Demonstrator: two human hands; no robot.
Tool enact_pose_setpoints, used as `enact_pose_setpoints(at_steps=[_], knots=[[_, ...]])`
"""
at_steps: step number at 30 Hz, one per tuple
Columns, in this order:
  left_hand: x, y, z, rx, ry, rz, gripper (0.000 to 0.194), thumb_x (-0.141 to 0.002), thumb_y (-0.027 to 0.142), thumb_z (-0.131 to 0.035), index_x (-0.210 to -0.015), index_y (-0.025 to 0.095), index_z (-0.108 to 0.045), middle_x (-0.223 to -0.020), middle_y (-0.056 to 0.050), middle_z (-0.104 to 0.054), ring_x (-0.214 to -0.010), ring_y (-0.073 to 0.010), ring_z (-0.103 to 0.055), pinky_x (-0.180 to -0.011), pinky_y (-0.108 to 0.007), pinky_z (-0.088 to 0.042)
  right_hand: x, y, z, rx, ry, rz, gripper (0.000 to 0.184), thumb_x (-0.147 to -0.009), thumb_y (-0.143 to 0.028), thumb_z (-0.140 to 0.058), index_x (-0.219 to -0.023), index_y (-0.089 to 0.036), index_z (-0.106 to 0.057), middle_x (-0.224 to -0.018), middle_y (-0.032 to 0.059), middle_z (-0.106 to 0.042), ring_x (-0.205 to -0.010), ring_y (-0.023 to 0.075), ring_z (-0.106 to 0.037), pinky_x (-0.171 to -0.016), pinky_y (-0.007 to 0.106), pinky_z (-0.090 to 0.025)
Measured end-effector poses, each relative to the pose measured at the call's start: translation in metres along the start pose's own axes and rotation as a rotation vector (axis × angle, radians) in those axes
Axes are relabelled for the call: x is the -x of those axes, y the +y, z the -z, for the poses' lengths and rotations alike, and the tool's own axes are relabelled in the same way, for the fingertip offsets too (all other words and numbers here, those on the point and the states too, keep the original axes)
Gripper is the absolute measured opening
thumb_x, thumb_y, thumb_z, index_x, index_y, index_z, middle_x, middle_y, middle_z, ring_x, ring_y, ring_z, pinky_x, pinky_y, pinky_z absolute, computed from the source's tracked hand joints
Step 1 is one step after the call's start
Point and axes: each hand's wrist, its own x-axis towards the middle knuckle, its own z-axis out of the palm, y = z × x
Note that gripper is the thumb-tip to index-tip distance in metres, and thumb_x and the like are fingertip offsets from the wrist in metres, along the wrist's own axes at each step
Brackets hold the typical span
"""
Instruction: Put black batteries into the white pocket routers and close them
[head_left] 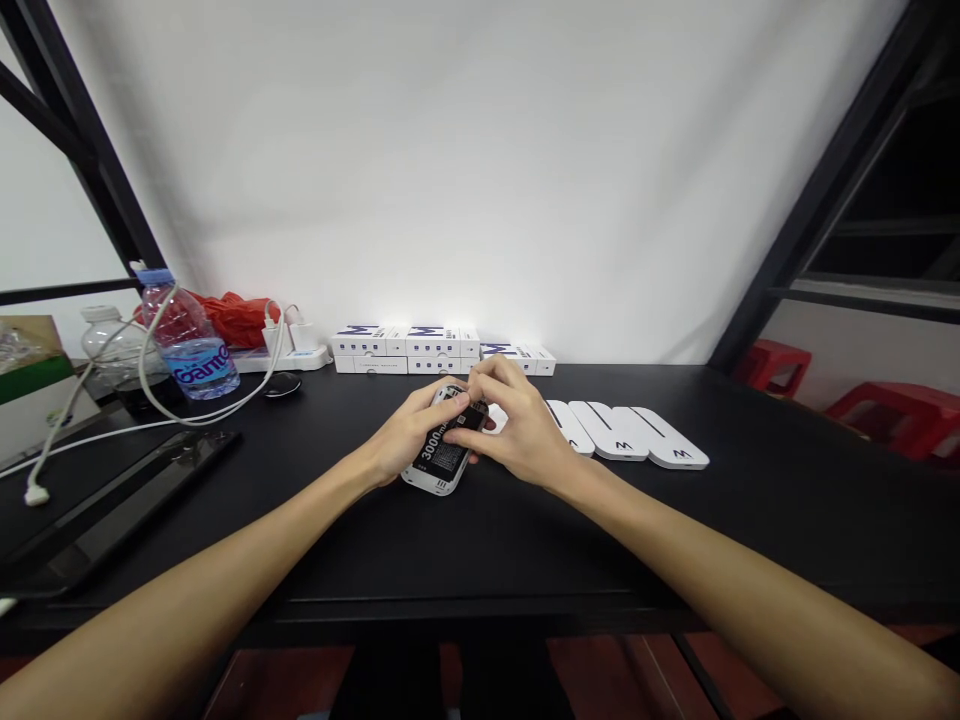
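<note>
My left hand (407,432) is closed around a white handheld device (430,482) with rounded corners, tilted above the black table. Its back is off, and a black battery (442,452) marked 3000 mAh shows inside. The left thumb lies over the upper part of the device. My right hand (517,415) is bent over the device's upper right, its fingers curled in a pinch and its thumb against the battery. Whatever those fingertips hold is hidden. Just right of the hands, several white devices (615,430) with a black W-like mark lie in a row, partly covered by my right hand.
Small white boxes (442,345) are stacked along the wall. On the left are a water bottle (196,345), a second clear bottle (112,340), a power strip (300,358), white cables (217,412), a black mouse (283,384) and a flat black tablet-like panel (112,520).
</note>
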Motion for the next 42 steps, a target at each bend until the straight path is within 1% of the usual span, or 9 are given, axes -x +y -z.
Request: enact_pose_setpoints(at_steps=[5, 10, 14, 19, 23, 27, 32, 35, 42], knots=[[0.001, 0.001, -0.001, -0.031, 0.020, -0.005, 0.032, -0.084, 0.037, -0.057, -0.111, 0.020, -0.058, -0.098, -0.009, -0.068, -0.062, -0.0179, -0.067, -0.057, -0.029, -0.054, -0.002, 0.004, 0.000, -0.040, -0.042, -0.143, 0.043, -0.070, -0.033, -0.075, -0.103, -0.024, -0.048, -0.102, 0.0034, -0.054, -0.091, 0.0197, -0.053, -0.073, 0.035, -0.045], [-0.002, 0.001, 0.000, -0.086, 0.090, 0.037, 0.028, -0.083, 0.036, -0.057, -0.108, 0.022, -0.057, -0.084, -0.005, -0.069, -0.059, -0.0178, -0.067, -0.053, -0.027, -0.052, -0.004, 0.011, 0.004, 0.016, -0.110, -0.158, 0.038, -0.075, -0.039, -0.069, -0.103, -0.023, -0.049, -0.102, 0.0041, -0.058, -0.093, 0.0196, -0.054, -0.076, 0.035, -0.045], [-0.006, 0.002, 0.004, -0.074, 0.250, 0.045, 0.024, -0.084, 0.034, -0.057, -0.103, 0.021, -0.054, -0.075, -0.004, -0.069, -0.060, -0.0186, -0.067, -0.055, -0.029, -0.054, -0.006, 0.021, 0.020, 0.288, -0.123, -0.278, 0.034, -0.079, -0.049, -0.062, -0.097, -0.021, -0.056, -0.101, 0.0094, -0.061, -0.095, 0.0256, -0.054, -0.077, 0.040, -0.044], [-0.009, 0.005, 0.011, -0.054, 0.481, 0.054, 0.015, -0.084, 0.027, -0.053, -0.097, 0.019, -0.053, -0.090, -0.010, -0.071, -0.063, -0.0181, -0.068, -0.055, -0.029, -0.054, -0.004, 0.025, 0.036, 0.518, -0.407, -0.603, 0.045, -0.078, -0.060, -0.054, -0.085, -0.017, -0.065, -0.085, 0.0126, -0.065, -0.081, 0.0273, -0.059, -0.064, 0.036, -0.042], [-0.010, 0.001, 0.014, -0.031, 0.473, 0.068, 0.013, -0.083, 0.029, -0.054, -0.092, 0.018, -0.053, -0.097, -0.011, -0.070, -0.066, -0.0187, -0.069, -0.056, -0.029, -0.055, -0.005, 0.017, 0.031, 0.483, -0.503, -0.616, 0.052, -0.078, -0.066, -0.051, -0.085, -0.017, -0.066, -0.094, 0.0127, -0.066, -0.082, 0.0265, -0.061, -0.064, 0.034, -0.042], [-0.011, -0.005, 0.016, 0.022, 0.422, 0.085, 0.015, -0.082, 0.031, -0.056, -0.091, 0.019, -0.053, -0.103, -0.010, -0.069, -0.071, -0.0218, -0.070, -0.055, -0.032, -0.056, -0.002, 0.015, 0.023, 0.427, -0.479, -0.554, 0.050, -0.079, -0.065, -0.049, -0.079, -0.016, -0.062, -0.089, 0.0120, -0.065, -0.076, 0.0237, -0.060, -0.062, 0.033, -0.041], [-0.010, 0.000, 0.014, 0.148, 0.434, 0.134, 0.017, -0.081, 0.031, -0.058, -0.091, 0.018, -0.054, -0.103, -0.010, -0.070, -0.069, -0.0222, -0.070, -0.055, -0.034, -0.056, 0.004, 0.021, 0.018, 0.404, -0.437, -0.428, 0.018, -0.075, -0.033, -0.060, -0.085, -0.018, -0.061, -0.096, 0.0093, -0.064, -0.084, 0.0232, -0.060, -0.068, 0.032, -0.043], [-0.009, 0.005, 0.011, 0.201, 0.427, 0.203, 0.021, -0.082, 0.036, -0.055, -0.088, 0.016, -0.058, -0.095, -0.011, -0.072, -0.065, -0.0208, -0.069, -0.050, -0.030, -0.053, 0.003, 0.020, 0.017, 0.295, -0.389, -0.434, 0.020, -0.071, -0.020, -0.057, -0.089, -0.020, -0.063, -0.093, 0.0058, -0.067, -0.083, 0.0216, -0.061, -0.069, 0.032, -0.045], [-0.009, 0.005, 0.007, 0.220, 0.490, 0.234, 0.028, -0.080, 0.041, -0.056, -0.092, 0.016, -0.061, -0.082, -0.008, -0.072, -0.063, -0.0201, -0.068, -0.050, -0.029, -0.052, -0.009, 0.014, 0.025, 0.117, -0.017, -0.466, 0.027, -0.072, -0.016, -0.052, -0.097, -0.018, -0.061, -0.087, 0.0057, -0.066, -0.075, 0.0186, -0.063, -0.065, 0.031, -0.048]])
